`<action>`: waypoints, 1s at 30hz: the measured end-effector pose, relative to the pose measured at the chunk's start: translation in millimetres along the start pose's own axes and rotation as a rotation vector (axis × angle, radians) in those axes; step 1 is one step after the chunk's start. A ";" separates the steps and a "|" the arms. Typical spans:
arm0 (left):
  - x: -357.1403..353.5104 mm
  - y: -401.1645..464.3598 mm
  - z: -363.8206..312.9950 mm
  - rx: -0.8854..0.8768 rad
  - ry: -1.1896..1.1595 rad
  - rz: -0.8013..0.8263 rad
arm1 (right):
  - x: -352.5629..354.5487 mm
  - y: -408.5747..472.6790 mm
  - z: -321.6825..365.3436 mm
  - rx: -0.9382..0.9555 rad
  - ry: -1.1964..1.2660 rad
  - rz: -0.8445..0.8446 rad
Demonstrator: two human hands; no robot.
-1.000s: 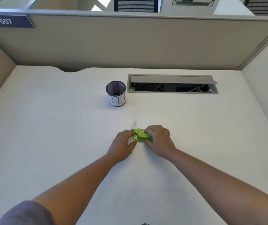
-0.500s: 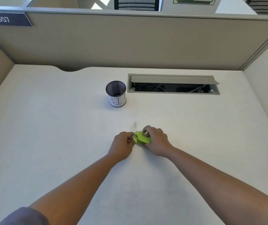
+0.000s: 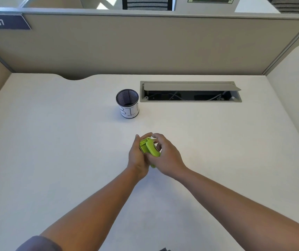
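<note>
A small lime-green stapler [image 3: 150, 149] is tilted up between both hands, above the middle of the white desk [image 3: 54, 142]. My left hand [image 3: 137, 158] wraps around its left side and underside. My right hand [image 3: 165, 154] grips it from the right, with fingertips curled over its top front end. Part of the stapler's lower body is hidden behind my fingers.
A black mesh cup [image 3: 127, 103] with a white paper label stands behind the hands. To its right a cable hatch [image 3: 190, 91] lies open in the desk. Beige partition walls [image 3: 145, 44] close off the back and both sides.
The stapler lay flat on the desk under both hands. It is now lifted and tilted upright, and both hands have closed together around it.
</note>
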State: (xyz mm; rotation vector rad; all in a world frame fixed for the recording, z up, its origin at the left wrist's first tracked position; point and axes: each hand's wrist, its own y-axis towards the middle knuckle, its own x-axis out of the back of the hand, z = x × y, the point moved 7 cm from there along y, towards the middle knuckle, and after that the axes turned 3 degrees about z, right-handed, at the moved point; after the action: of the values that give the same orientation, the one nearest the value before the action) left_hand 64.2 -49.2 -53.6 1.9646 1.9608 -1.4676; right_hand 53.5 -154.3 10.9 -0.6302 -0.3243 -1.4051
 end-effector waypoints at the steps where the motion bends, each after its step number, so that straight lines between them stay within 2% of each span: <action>1: -3.0 -0.8 -0.6 -0.006 -0.015 -0.005 | 0.4 -1.5 3.5 0.003 0.002 -0.007; 9: -17.5 -8.4 0.9 0.067 -0.018 0.065 | 6.5 -7.8 16.2 -0.049 0.009 -0.077; 15: -33.1 -16.5 -2.6 0.066 0.093 0.142 | 16.8 -8.0 14.0 -0.098 0.004 -0.161; 30: -43.5 -18.6 1.8 0.051 0.050 0.110 | 28.0 -16.8 23.7 -0.003 0.036 -0.289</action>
State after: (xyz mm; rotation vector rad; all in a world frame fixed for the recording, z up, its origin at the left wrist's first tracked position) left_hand 58.0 -80.1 -18.3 2.1135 1.8175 -1.4704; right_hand 45.2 -163.8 49.2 -0.5760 -0.3962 -1.6916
